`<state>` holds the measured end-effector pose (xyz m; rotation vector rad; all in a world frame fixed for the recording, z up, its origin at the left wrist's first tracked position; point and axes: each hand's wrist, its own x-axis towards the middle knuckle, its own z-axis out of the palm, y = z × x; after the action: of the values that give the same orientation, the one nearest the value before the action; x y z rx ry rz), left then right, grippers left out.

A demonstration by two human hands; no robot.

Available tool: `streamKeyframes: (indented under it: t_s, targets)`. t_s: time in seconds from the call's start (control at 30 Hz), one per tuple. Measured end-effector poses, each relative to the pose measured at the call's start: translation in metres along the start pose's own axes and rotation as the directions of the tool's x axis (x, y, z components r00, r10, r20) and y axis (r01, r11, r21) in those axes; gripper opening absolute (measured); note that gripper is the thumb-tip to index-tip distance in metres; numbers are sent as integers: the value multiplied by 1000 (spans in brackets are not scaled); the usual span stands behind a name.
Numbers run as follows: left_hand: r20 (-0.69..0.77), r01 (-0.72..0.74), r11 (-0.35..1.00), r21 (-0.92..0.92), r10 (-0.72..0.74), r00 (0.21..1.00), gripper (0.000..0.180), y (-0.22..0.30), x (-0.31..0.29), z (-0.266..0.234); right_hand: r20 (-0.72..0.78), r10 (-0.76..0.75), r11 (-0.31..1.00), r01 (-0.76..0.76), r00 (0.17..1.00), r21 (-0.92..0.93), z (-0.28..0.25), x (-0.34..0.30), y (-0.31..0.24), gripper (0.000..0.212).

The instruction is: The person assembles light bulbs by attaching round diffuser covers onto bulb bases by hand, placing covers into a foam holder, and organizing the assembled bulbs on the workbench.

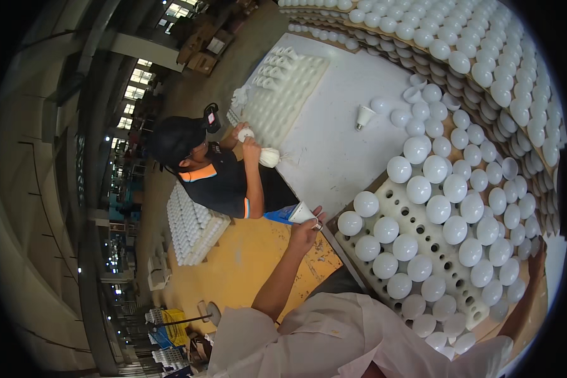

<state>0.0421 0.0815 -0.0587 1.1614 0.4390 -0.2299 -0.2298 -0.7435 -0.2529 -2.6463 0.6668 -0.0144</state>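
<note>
Beside the near corner of the white table [334, 151], left hand [305, 230] raised on a bent forearm, fingers clenched round a white cone-shaped bulb base [301, 213], metal cap end at the fingertips. Held just off the edge of the perforated white tray [422, 236], close to its nearest globe.

Far to the right, right hand [537, 259] stretched out along the tray's outer edge, arm nearly straight, white sleeve pushed to the elbow; grip there too dim at the rim to tell, whether clasping or loose.

On the tray, white bulb globes [418, 189] standing in holes: roughly three dozen or more, rows partly filled, many holes bare on the near left side. Exact count not possible where rows curve away.

On the table, one loose bulb base [363, 115] lying alone, a couple of loose globes next to it, and one flat tray of bases [280, 94] at the far end.

Behind, stacked layers of globes [485, 57], too many to count.

Across the table, one other person in a dark shirt [223, 183], both hands on a bulb [268, 157].
</note>
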Motion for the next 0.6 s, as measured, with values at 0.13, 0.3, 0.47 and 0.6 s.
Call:
streamKeyframes:
  t_s: [0.13, 0.3, 0.47, 0.6]
  targets:
    - [-8, 65, 995, -71, -66, 998, 27, -6, -15, -16, -77, 325, 889, -277, 942, 365, 0, -6, -12, 64]
    - [165, 158, 974, -165, -131, 978, 17, -9, 7, -13, 64, 633, -106, 4, 772, 994, -32, -107, 44, 53]
    - [260, 161, 982, -103, -130, 957, 18, -1, 12, -14, -328, 553, 365, 131, 766, 922, -31, -176, 29, 44]
    - [341, 233, 964, -130, -177, 923, 19, -5, 21, -23, -301, 497, 11, 341, 814, 940, -40, -205, 15, 40]
